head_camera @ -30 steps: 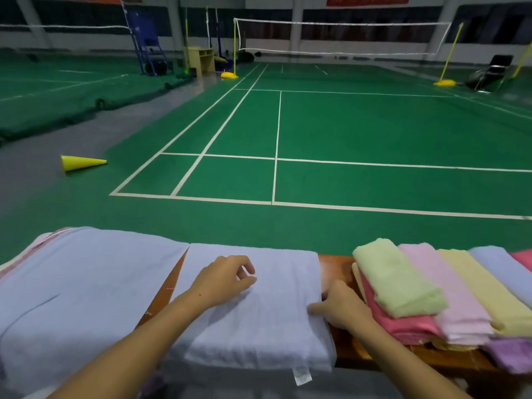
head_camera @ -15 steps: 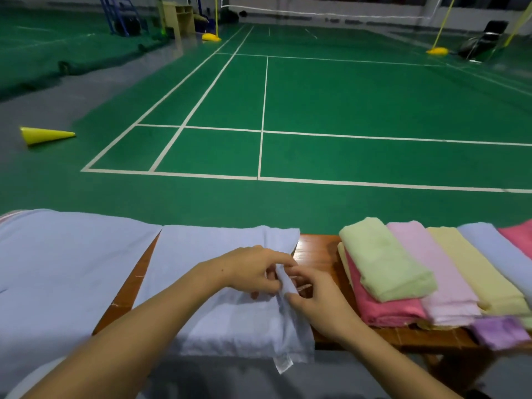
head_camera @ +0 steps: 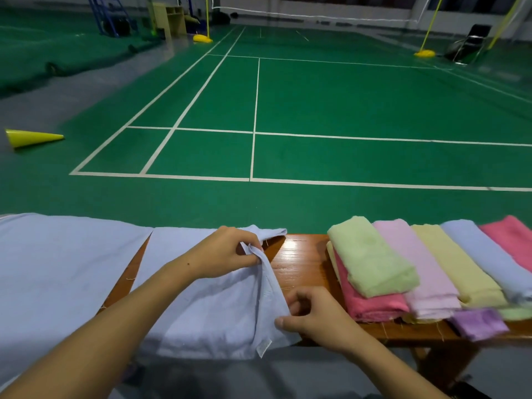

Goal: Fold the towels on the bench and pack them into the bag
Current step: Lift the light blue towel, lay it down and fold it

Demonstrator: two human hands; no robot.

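Fingers come first: on our left hand [head_camera: 221,253] the thumb and forefinger pinch a raised corner of the pale blue towel [head_camera: 213,306], holding it up off the bench [head_camera: 302,260]. Our right hand [head_camera: 313,315] pinches the same towel's edge lower down, nearer to us, fingers curled onto the cloth beside the little white label [head_camera: 263,347]. Between the two pinches the right edge stands up as a loose ridge, while the rest of the towel lies flat on the bench and hangs over its near side.

What has changed matters. A second ago both hands lay on the towel, the left on top and the right at its right edge, with the cloth flat. Half a second ago they met at that edge and began gathering it. Now they have drawn apart along it, one far, one near, so the edge is lifted and ready to carry over. We judge this as the start of a fold, probably leftward across the towel.

Outward from the bench's middle: a larger pale blue cloth [head_camera: 57,269] lies spread to the left, and a stack of folded towels [head_camera: 403,272] sits to the right, well apart from our hands. No bag is in view, so packing is yet to come.
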